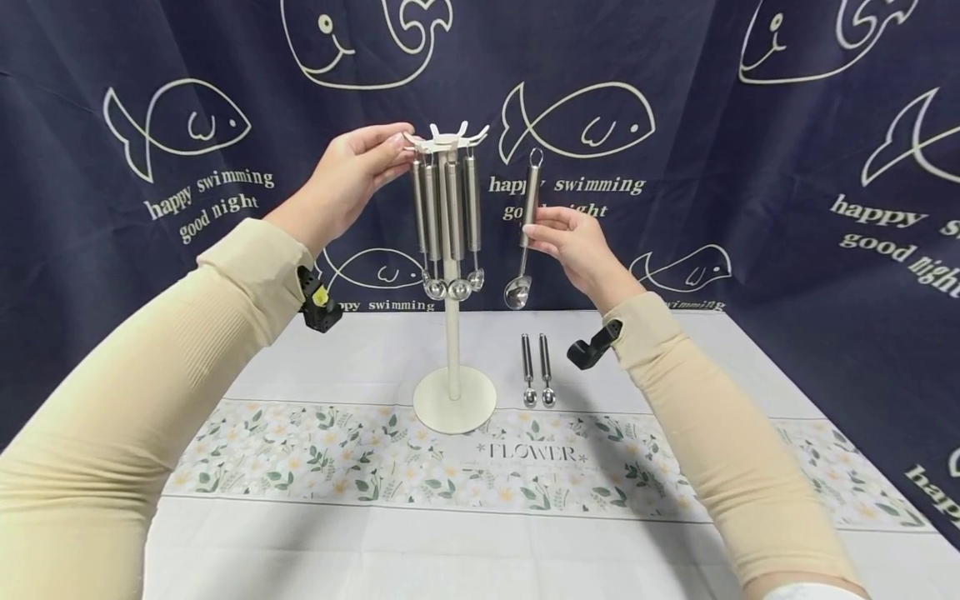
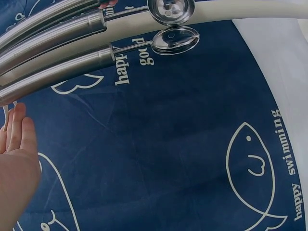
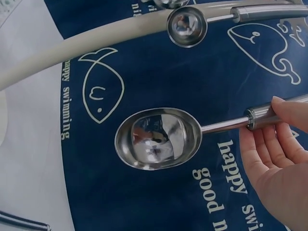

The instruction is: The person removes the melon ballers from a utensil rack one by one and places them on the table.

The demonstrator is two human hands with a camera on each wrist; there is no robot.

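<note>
My right hand (image 1: 573,246) holds a steel scoop (image 3: 159,137) by its handle, with the oval bowl hanging down and the ring end up. This scoop is to the right of a cream rack (image 1: 453,337), apart from it. At the rack's top, my left hand (image 1: 367,167) pinches the end of a hook on the left side. Several steel scoops (image 1: 459,208) hang from the hooks, bowls down. In the left wrist view, the left hand (image 2: 19,163) shows only partly, its fingertips by a hook and its thumb hidden.
Two smaller scoops (image 1: 537,371) lie side by side on the white table (image 1: 360,542), right of the rack's round base (image 1: 435,417). A flower-patterned runner (image 1: 337,467) crosses the table. Behind stands a dark blue curtain (image 1: 465,50) with fish drawings.
</note>
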